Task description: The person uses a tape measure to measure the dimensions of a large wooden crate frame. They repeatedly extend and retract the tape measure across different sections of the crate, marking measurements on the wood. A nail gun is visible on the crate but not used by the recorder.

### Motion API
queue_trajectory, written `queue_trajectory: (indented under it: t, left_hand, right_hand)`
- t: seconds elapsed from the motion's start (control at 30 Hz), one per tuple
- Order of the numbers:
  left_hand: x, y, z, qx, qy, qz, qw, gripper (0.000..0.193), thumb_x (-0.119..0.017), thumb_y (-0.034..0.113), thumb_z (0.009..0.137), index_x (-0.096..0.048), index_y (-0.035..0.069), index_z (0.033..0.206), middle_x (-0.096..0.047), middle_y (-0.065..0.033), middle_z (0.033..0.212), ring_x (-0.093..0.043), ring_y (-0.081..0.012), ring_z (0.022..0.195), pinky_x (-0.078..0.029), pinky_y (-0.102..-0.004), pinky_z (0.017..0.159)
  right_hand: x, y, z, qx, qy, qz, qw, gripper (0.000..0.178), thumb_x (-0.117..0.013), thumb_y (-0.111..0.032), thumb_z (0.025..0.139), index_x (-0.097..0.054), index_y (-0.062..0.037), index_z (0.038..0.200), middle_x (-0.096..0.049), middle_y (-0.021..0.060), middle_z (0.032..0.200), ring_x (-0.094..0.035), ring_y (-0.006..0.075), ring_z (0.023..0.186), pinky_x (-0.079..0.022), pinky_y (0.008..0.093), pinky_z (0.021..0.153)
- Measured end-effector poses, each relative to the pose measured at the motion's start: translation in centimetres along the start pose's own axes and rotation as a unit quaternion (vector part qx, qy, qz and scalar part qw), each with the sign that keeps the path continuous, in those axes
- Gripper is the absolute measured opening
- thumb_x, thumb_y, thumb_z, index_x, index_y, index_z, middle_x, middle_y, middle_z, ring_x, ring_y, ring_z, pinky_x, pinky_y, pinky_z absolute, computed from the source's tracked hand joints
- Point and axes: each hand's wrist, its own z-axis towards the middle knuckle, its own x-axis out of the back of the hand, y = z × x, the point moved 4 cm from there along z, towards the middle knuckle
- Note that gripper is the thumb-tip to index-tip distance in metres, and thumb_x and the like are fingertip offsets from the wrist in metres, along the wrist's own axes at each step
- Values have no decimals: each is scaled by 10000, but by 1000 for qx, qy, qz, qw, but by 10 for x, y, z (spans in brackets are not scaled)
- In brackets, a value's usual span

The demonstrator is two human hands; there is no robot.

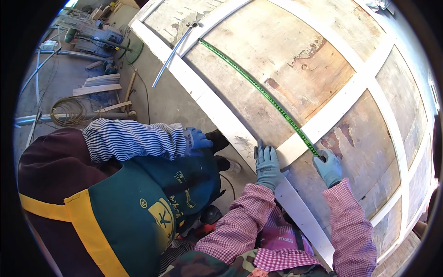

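Note:
A large wooden panel (249, 44) with pale strips laid across it in a grid lies before me. Along it runs a green tape measure (265, 93), drawn out from a strip at the far left toward my right hand (328, 168). That hand, in a grey-blue glove, is closed round the tape's near end; the fingers partly hide what is there. My left hand (268, 168), gloved alike, rests flat with fingers stretched on the near-left edge strip (221, 119). A hammer (173, 55) with a long bluish handle lies across the panel's far-left edge, its handle sticking out beyond it.
Close on my left stands a co-worker in a dark green apron (129, 203) with striped sleeves and a blue-gloved hand (197, 140). On the floor beyond are a coil of wire (68, 111), wood offcuts (98, 88), a green disc (134, 51) and metal pipes.

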Motion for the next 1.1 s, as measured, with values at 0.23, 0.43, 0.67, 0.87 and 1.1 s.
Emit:
queue_trajectory:
  t: [0.23,0.43,0.67,0.87,1.1]
  left_hand:
    - [-5,1,1,30,-42,0,999,983,-851,411,583,-387,-82,1296,-379,-229,1318,-191,-458,1366,-106,-572,1150]
    - [-10,4,0,0,-29,21,999,969,-841,447,615,-388,-78,1292,-368,-239,1319,-161,-444,1384,-110,-558,1153]
    - [-11,2,1,49,-73,31,996,1029,-839,484,618,-349,-64,1337,-351,-237,1354,-197,-424,1376,-136,-532,1158]
    - [-8,2,1,46,-64,33,996,1040,-841,490,612,-351,-66,1342,-357,-249,1351,-213,-420,1369,-151,-532,1153]
    - [-12,2,2,46,-71,25,996,1030,-841,479,611,-357,-71,1335,-359,-256,1346,-218,-426,1364,-148,-528,1155]
  right_hand:
    - [3,2,6,42,37,-9,998,362,-643,-341,790,-666,-50,1004,-663,166,948,-644,309,877,-490,400,781]
    - [-2,23,12,0,20,5,1000,416,-636,-387,813,-653,-48,1054,-667,149,992,-650,264,898,-486,368,820]
    - [-4,13,12,-11,-31,-15,999,447,-616,-392,840,-632,-40,1114,-665,152,1035,-648,271,948,-481,362,866]
    - [-8,11,12,-6,-8,-51,999,468,-623,-407,832,-622,-51,1135,-658,145,1046,-638,270,977,-476,373,880]
    - [-11,14,8,-27,27,-70,997,473,-624,-426,829,-627,-77,1149,-653,114,1078,-630,260,991,-477,379,885]
